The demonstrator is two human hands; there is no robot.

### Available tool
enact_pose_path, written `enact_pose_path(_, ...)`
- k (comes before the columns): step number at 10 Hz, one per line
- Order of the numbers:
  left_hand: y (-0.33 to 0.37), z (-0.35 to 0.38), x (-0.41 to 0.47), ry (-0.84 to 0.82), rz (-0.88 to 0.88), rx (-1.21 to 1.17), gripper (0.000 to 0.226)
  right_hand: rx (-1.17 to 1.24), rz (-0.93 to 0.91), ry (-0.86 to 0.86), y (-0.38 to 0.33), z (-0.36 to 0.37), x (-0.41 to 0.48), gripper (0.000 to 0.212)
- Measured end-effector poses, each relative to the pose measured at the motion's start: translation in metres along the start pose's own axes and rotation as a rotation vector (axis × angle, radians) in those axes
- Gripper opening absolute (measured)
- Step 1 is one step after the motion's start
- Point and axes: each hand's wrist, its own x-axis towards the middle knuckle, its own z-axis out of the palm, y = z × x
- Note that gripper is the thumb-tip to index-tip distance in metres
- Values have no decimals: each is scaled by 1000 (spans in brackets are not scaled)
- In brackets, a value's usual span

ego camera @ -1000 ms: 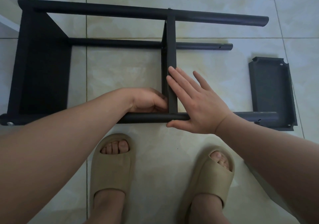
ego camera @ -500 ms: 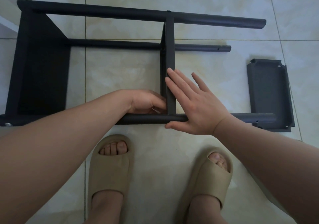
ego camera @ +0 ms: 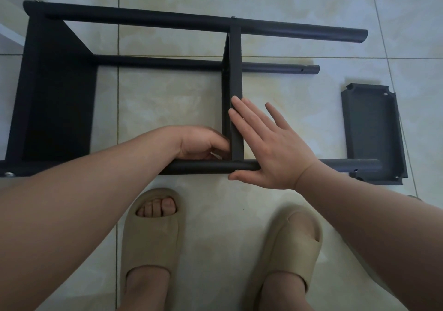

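Note:
A dark metal rack frame lies on its side on the tiled floor. Its middle shelf panel meets the near tube right in front of me. My left hand reaches inside the frame at that joint, fingers curled, with a thin pale metal piece barely showing between them. My right hand lies flat with straight fingers against the right face of the middle panel, its thumb along the near tube.
A loose dark shelf panel lies on the floor at the right, by the tube ends. The frame's end panel stands at the left. My feet in beige slippers stand just before the near tube.
My left fingers have shifted slightly at the joint. My right hand stays pressed flat on the panel, and the frame has not moved.

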Motion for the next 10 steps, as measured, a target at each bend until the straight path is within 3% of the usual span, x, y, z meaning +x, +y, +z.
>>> enact_pose_path(3, 2, 1, 0, 85, 18, 44, 13, 11, 0, 17, 0, 0, 0, 109)
enact_pose_path(4, 3, 1, 0, 20, 27, -45, 20, 11, 0, 18, 0, 0, 0, 109)
enact_pose_path(6, 1, 2, -1, 55, 15, 80, 16, 9, -3, 13, 0, 0, 0, 109)
enact_pose_path(9, 2, 2, 1, -7, 16, -49, 15, 0, -4, 12, 1, 1, 0, 109)
enact_pose_path(10, 1, 2, 0, 1, 1, 24, 22, 1, -5, 9, 0, 1, 0, 109)
